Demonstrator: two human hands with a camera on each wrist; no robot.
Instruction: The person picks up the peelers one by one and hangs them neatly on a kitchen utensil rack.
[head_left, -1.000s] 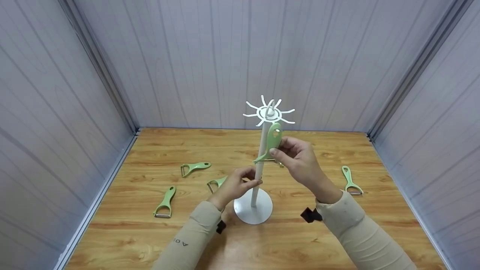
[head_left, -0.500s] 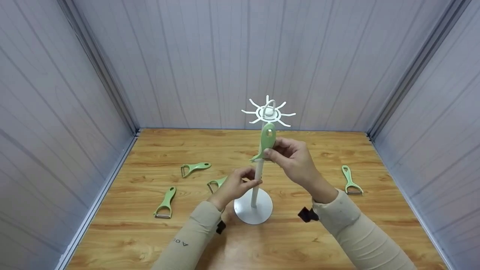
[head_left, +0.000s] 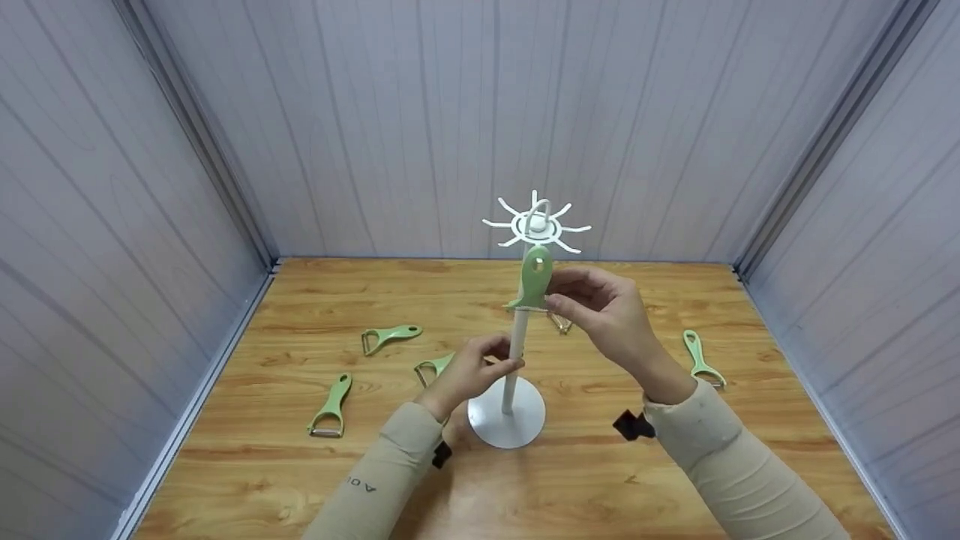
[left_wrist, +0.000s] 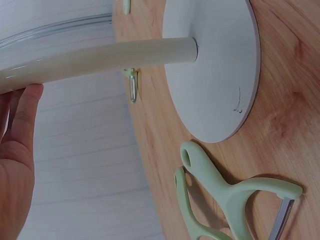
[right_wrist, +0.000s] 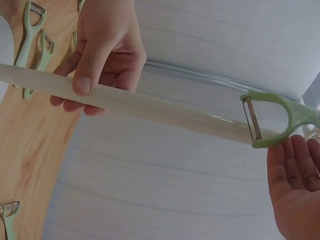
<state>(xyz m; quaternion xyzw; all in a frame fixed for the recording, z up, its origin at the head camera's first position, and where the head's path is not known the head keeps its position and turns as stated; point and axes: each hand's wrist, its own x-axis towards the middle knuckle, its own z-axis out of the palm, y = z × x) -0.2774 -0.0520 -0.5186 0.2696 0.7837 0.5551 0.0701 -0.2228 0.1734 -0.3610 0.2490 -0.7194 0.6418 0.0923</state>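
A white stand with a round base (head_left: 507, 424) carries a ring of radiating hooks (head_left: 538, 223) atop its pole (head_left: 517, 336). My left hand (head_left: 469, 371) grips the pole about midway, thumb and fingers around it, as the right wrist view also shows. Just under the ring's near side, a green vegetable peeler (head_left: 534, 283) is upright, handle hole up and blade down, in front of the pole. My right hand (head_left: 611, 315) is at its right edge; in the right wrist view the fingers (right_wrist: 295, 165) lie fairly straight, their tips at the peeler's frame (right_wrist: 287, 107).
More green peelers lie on the wooden table: one at the left (head_left: 330, 405), one behind it (head_left: 394, 335), one partly hidden by my left hand (head_left: 433, 367), one at the right (head_left: 701, 360). Another peeler's blade end (head_left: 559, 322) shows behind the pole. Panel walls surround the table.
The hook ring turned slightly and the peeler moved left to the pole's front. My right hand, which pinched the peeler before, has loosened and drawn a little right. My left hand stayed on the pole.
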